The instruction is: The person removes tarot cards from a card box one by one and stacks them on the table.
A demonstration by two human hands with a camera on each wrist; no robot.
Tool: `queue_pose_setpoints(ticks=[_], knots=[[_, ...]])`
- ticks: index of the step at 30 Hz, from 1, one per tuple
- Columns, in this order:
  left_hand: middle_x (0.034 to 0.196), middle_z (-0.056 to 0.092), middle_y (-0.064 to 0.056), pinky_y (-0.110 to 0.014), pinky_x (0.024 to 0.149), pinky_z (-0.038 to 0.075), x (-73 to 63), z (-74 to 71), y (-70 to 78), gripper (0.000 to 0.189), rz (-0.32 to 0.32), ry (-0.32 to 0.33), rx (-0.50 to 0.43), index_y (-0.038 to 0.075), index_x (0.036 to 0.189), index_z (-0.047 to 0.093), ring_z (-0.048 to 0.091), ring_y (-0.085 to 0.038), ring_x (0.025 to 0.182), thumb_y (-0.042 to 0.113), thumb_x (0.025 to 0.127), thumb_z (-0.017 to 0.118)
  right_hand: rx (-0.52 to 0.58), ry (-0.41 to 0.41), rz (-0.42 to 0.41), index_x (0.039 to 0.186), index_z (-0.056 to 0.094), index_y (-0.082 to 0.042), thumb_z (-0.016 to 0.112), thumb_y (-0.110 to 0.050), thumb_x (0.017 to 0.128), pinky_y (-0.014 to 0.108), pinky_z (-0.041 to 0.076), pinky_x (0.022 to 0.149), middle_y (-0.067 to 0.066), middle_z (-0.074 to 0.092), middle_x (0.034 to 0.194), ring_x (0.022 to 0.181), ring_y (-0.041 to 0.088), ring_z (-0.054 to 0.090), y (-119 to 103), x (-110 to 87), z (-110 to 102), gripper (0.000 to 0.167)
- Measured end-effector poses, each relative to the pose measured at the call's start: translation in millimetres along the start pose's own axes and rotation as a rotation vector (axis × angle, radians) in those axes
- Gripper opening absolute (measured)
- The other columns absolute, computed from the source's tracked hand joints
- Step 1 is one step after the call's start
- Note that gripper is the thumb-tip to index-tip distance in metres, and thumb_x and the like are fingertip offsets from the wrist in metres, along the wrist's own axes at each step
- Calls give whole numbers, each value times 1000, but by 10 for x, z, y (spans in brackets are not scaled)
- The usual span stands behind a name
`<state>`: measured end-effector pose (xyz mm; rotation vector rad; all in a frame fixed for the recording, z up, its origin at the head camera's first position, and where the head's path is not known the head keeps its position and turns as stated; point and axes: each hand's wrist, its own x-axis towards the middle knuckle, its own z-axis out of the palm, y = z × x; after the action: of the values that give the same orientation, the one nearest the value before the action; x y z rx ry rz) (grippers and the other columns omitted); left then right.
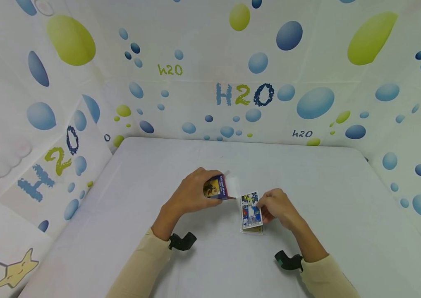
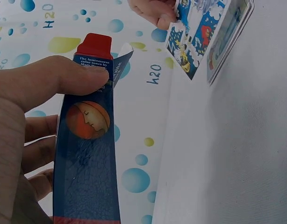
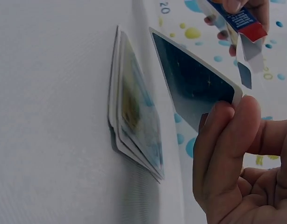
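Note:
My left hand grips a dark blue tarot card box, thumb on one side and fingers on the other. Its end flaps stand open; a red tab shows in the left wrist view. To the right, my right hand pinches a picture card by its edge, between thumb and fingers. The card's dark, starry back faces the right wrist camera. Just beneath, a small, slightly uneven stack of cards lies on the table. The held card is tilted and apart from the stack.
A white cloth covers the table. Behind it hangs a white sheet printed with blue and green spots and lettering, which also runs down both sides. A black wrist camera sits by the left sleeve, another by the right.

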<state>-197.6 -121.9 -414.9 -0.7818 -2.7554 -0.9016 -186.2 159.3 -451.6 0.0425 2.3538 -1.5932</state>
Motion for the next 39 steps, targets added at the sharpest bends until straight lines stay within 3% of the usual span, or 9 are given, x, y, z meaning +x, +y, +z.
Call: queue_pose_setpoints(ticks=[6, 13, 20, 32, 39], knots=[[115, 62, -4, -36, 87, 52, -3, -11, 12, 72, 9, -2, 0, 18, 138, 61, 56, -18, 101, 34, 74, 89, -75, 11, 22, 85, 67, 7, 60, -5, 91, 28, 52, 46, 14, 67, 67, 46, 17, 59, 25, 3, 54, 15], [114, 62, -3, -36, 87, 52, -8, -18, 26, 72, 16, 10, 4, 17, 138, 62, 56, -17, 100, 34, 74, 89, -296, 66, 23, 74, 64, 0, 63, -8, 91, 26, 48, 43, 9, 65, 61, 44, 17, 58, 76, 14, 102, 18], [112, 62, -3, -34, 84, 52, -12, -26, 33, 72, 16, 14, 10, 18, 138, 62, 55, -17, 98, 34, 74, 89, -420, 39, 30, 70, 62, -1, 64, -7, 90, 24, 47, 42, 8, 63, 56, 43, 16, 59, 99, 28, 110, 21], [113, 62, -3, -35, 86, 53, -12, -28, 46, 72, 6, 5, 1, 17, 138, 62, 55, -17, 99, 33, 73, 90, -396, 10, 30, 70, 62, -2, 69, -5, 89, 25, 50, 45, 9, 64, 58, 45, 17, 60, 92, 18, 63, 21], [114, 62, -3, -35, 86, 52, -9, -3, 51, 72, 9, -6, -1, 18, 138, 62, 55, -17, 99, 34, 73, 89, -366, 22, 12, 85, 62, -2, 65, -8, 91, 28, 49, 45, 9, 63, 61, 47, 18, 58, 77, 7, 37, 9]])
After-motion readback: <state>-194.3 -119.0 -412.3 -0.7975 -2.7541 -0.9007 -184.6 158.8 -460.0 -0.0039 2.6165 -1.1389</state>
